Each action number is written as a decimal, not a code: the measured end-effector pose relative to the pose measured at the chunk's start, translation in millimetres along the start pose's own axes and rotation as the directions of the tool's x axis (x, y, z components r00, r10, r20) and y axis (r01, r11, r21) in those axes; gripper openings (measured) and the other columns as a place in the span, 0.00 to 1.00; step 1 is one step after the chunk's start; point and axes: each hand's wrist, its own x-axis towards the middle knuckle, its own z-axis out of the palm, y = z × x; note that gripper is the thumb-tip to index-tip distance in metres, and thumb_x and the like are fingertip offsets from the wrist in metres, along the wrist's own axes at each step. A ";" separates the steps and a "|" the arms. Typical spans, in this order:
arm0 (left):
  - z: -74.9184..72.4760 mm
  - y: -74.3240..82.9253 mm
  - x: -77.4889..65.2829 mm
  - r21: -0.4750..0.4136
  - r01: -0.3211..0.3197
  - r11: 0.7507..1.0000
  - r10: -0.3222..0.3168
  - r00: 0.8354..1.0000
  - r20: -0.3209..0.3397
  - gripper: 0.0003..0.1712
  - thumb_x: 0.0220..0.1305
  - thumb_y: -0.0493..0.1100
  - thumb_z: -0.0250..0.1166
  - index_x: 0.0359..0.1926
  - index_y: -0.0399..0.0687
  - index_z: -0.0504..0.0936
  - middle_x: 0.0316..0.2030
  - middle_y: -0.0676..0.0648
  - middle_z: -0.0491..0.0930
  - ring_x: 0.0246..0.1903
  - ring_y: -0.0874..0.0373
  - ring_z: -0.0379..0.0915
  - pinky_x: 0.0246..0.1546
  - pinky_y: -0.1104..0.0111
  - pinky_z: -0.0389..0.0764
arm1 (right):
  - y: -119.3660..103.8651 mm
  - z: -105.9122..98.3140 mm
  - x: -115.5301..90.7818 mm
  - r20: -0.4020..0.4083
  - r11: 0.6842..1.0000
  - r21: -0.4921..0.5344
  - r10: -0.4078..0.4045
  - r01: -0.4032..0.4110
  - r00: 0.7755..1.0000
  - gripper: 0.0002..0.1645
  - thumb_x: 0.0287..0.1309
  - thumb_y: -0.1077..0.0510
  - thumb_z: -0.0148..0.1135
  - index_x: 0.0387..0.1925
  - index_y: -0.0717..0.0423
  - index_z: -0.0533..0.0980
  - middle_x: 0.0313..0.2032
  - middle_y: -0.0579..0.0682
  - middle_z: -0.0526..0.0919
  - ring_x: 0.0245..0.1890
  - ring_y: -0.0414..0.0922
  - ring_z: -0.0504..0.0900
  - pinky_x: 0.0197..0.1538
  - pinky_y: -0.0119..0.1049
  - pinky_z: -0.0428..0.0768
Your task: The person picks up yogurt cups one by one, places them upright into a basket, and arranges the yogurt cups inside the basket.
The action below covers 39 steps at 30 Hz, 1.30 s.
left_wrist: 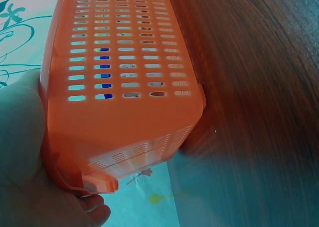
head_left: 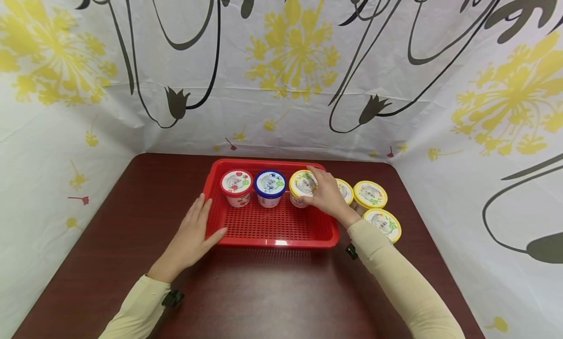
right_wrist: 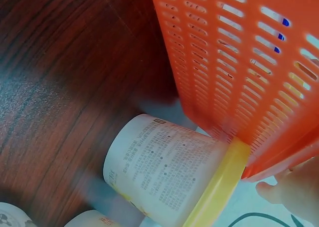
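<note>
A red plastic basket (head_left: 268, 239) with slotted walls stands on the table. Inside it, in a row along the back, are a red-lidded cup (head_left: 237, 185), a blue-lidded cup (head_left: 270, 185) and a yellow-lidded cup (head_left: 301, 182). My right hand (head_left: 329, 195) reaches over the basket's right rim and grips that yellow-lidded cup around its lid, thumb at the front and fingers behind. My left hand (head_left: 189, 236) rests on the basket's left end, its fingers stretched along the side rim and its thumb on the front rim. In the left wrist view, fingertips (left_wrist: 99, 212) show past the basket's end.
Right of the basket are more yellow-lidded cups: one (head_left: 345, 191) partly behind my right hand, another (head_left: 370, 195) beside it and a third (head_left: 382, 224) nearer me. The dark wood table (head_left: 272, 295) meets a patterned white cloth (head_left: 246, 119) behind and at both sides.
</note>
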 end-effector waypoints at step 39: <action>2.7 -1.1 0.7 -0.003 0.003 1.000 -0.003 1.000 -0.007 0.58 0.61 0.63 0.64 0.78 0.43 0.43 0.79 0.39 0.38 0.77 0.37 0.38 0.65 0.36 0.67 | -1.5 6.2 11.0 0.096 0.992 -0.125 0.011 0.001 0.995 0.55 0.50 0.43 0.75 0.74 0.56 0.59 0.71 0.58 0.67 0.72 0.57 0.65 0.78 0.63 0.46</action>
